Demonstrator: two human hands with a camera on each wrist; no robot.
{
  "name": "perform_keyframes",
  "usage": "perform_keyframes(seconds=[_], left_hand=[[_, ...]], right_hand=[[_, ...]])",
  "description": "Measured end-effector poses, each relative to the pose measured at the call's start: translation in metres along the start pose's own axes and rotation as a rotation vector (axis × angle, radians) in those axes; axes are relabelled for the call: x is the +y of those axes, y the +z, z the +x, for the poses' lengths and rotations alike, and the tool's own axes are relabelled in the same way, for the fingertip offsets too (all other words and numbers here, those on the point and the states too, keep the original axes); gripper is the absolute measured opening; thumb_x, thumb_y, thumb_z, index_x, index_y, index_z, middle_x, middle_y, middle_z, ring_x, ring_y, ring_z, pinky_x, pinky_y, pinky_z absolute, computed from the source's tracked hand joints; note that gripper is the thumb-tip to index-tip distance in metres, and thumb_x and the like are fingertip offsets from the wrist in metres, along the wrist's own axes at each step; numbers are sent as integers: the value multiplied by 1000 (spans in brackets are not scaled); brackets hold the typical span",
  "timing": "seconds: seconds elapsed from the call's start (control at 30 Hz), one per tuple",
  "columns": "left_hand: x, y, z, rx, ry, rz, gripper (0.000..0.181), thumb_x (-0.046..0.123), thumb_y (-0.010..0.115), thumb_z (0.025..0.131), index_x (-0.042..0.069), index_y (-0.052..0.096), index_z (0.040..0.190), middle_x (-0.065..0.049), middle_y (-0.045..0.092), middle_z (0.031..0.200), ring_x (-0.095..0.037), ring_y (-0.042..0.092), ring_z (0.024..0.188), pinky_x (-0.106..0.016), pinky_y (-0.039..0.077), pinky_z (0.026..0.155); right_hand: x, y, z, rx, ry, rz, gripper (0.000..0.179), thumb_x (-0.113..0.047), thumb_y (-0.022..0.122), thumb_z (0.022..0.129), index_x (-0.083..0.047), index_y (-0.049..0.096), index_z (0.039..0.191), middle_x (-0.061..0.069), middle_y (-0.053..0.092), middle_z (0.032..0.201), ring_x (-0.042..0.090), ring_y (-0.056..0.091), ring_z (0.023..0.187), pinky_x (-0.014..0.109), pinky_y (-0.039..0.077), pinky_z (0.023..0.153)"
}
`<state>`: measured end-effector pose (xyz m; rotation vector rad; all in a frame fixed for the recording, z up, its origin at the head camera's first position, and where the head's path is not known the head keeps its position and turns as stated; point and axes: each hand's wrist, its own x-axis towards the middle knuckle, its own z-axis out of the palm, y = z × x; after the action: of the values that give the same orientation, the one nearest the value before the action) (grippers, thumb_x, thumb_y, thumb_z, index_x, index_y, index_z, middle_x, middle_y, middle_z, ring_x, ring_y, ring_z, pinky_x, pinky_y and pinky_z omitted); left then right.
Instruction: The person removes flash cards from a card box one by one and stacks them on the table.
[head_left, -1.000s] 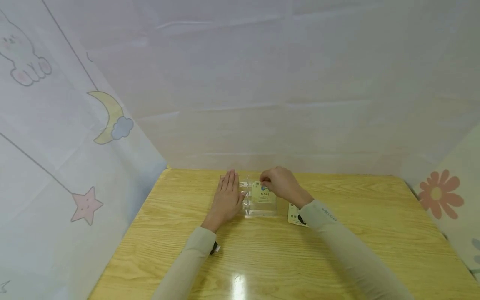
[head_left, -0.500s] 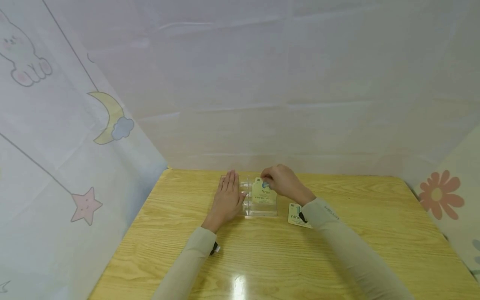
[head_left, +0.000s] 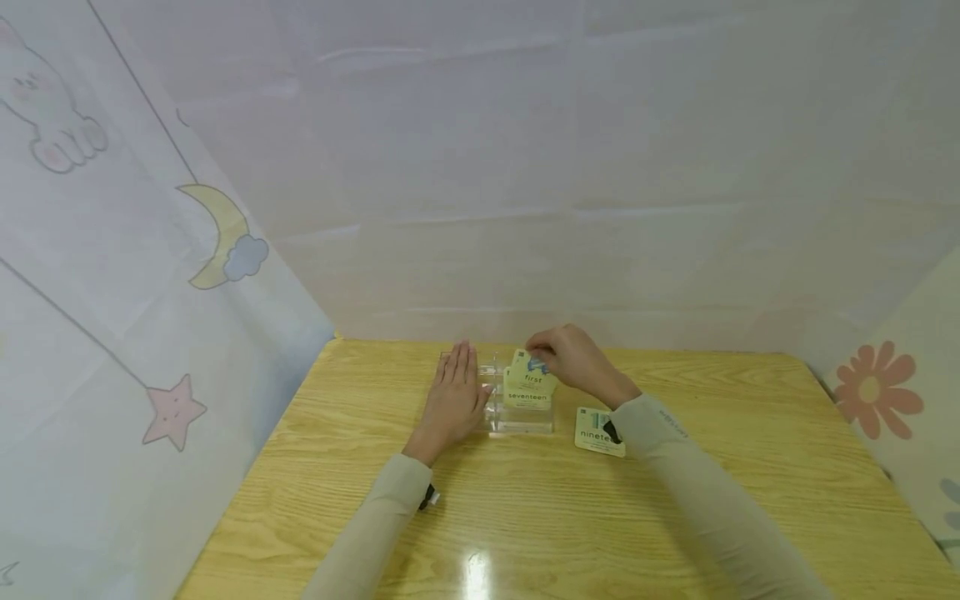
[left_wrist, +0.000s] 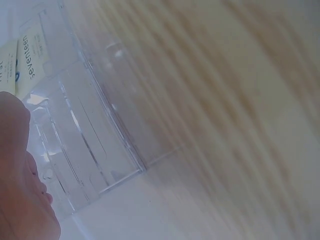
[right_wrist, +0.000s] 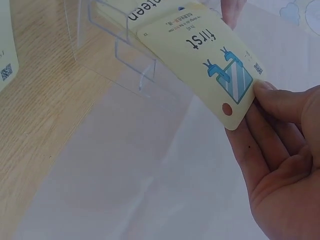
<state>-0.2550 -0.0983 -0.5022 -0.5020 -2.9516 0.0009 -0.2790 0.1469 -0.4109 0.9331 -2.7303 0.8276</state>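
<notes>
My left hand (head_left: 452, 400) lies with straight fingers over the left side of a clear plastic card stand (head_left: 525, 425). In the right half of the stand sits a pale yellow flash card reading "seventeen" (head_left: 527, 399). My right hand (head_left: 576, 364) pinches the top edge of another flash card, reading "first" (right_wrist: 200, 55), between thumb and fingers. It is tilted and overlaps the upper part of the "seventeen" card. In the left wrist view the stand's stepped clear ledges (left_wrist: 85, 130) show beside the fingers.
A flash card reading "nineteen" (head_left: 596, 437) lies on the wooden table (head_left: 525, 517) right of the stand, partly covered by a black strap at the right wrist. A pale backdrop (head_left: 525, 208) rises behind the table, with printed walls at both sides.
My right hand has drawn the "first" card up and slightly right, uncovering the word "seventeen" beneath it. More of the "nineteen" card shows. The left hand has stayed in place.
</notes>
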Motion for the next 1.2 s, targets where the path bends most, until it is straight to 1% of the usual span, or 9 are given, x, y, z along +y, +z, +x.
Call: perform_keyframes(seconds=[0.03,0.13,0.37,0.63,0.77,1.0,1.2], left_hand=[[0,0,0,4,2,-5,75,51,13,105,0,-2,157,-14,-14,165,-27,-12,155,-45,-1,128],[-1,1,-1,11,6,-2,74,50,16,106,0,-3,157,-15,-11,166,-27,-11,155,-45,0,128],[-2,0,-1,22,14,28,77,54,5,104,-1,0,157,-14,-15,165,-28,-10,155,-46,3,128],[-1,-1,-2,27,17,24,76,54,6,104,-1,0,157,-14,-14,165,-28,-9,155,-46,4,128],[-1,-1,-2,30,18,16,76,54,6,104,0,-2,157,-14,-14,165,-29,-9,155,-46,4,128],[0,-1,-1,0,5,20,76,54,3,103,1,-7,156,-13,-19,164,-27,-13,155,-46,1,128],[1,-1,-1,-3,0,13,77,54,3,103,1,-8,156,-13,-20,164,-27,-14,154,-45,-1,128]], right_hand=[[-1,-1,-1,1,2,7,19,-10,61,97,-8,75,110,8,77,106,21,73,94,39,60,84],[-2,-3,-2,3,15,33,20,-10,60,97,-8,75,109,8,76,105,20,73,93,38,60,82],[0,-6,-7,-5,38,92,19,-10,62,96,-8,75,110,8,77,105,19,73,91,38,60,81],[6,-12,-13,-27,88,115,18,-13,64,95,-10,76,109,7,77,105,18,73,90,36,61,80],[11,-14,-15,-24,99,119,18,-14,64,95,-11,76,108,7,77,104,18,72,89,35,61,78],[22,-15,-22,-54,132,138,20,-16,64,96,-10,75,112,9,76,107,19,73,92,36,61,80],[32,-17,-29,-75,153,163,20,-17,64,96,-10,75,111,10,76,109,20,73,93,36,61,79]])
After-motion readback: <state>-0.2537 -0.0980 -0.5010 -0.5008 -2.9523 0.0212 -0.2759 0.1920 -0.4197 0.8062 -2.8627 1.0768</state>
